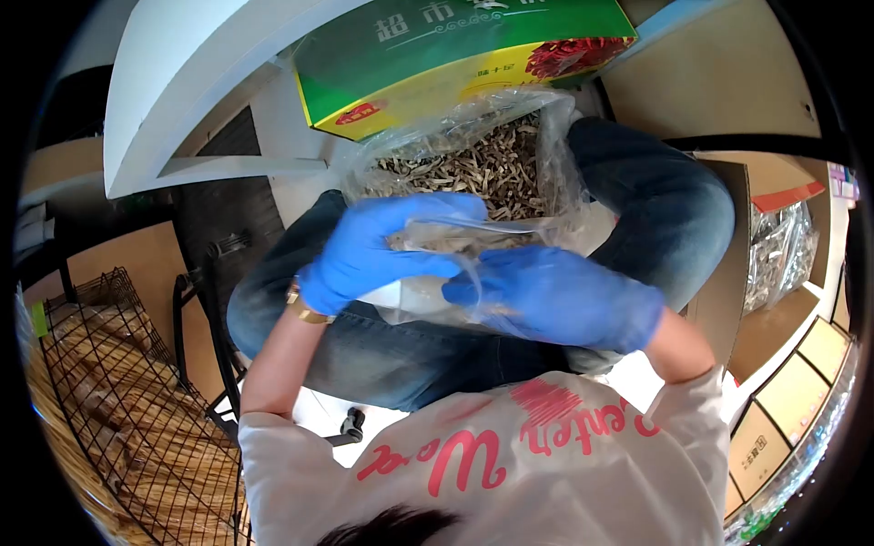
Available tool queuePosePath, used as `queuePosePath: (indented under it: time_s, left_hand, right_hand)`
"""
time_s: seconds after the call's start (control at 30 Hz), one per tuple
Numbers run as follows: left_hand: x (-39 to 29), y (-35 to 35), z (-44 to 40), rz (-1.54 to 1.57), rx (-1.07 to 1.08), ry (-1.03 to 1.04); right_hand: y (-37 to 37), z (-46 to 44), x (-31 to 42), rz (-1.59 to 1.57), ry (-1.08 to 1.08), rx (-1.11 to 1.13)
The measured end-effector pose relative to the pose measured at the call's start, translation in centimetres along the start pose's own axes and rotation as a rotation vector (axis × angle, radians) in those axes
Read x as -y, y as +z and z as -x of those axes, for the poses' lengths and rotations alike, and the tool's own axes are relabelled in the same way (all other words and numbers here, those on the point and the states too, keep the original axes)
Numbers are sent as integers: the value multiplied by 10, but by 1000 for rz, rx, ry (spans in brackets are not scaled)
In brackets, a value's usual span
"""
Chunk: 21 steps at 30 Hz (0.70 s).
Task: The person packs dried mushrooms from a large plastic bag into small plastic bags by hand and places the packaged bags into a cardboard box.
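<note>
Dark hair (391,528) shows below gloved fingers (448,206) holding clear plastic (496,227)

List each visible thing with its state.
Left hand: gloved, gripping small clear bag
Right hand: gloved, blurred, at small clear bag; grip unclear
Small clear bag: between the hands
Large clear bag: open, holding dried strips
Green-and-yellow box: beyond large bag; open or closed unclear
Cardboard box: open, packets inside
</note>
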<state>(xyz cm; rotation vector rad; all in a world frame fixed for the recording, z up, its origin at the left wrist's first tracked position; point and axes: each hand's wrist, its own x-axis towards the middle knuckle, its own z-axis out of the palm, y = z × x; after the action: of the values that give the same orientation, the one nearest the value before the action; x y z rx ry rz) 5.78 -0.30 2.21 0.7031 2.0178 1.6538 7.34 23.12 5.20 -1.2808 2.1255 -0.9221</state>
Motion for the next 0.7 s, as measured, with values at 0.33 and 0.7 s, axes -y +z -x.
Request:
queuePosePath:
  time_s: [0.33,0.7]
  left_hand:
    - [0,-43,22,36,-438,-79]
    - [2,-60,56,120,-760,-283]
  right_hand:
    - [-49,-36,-107,-129,622,-379]
    - [184,-86,-266,458,829,44]
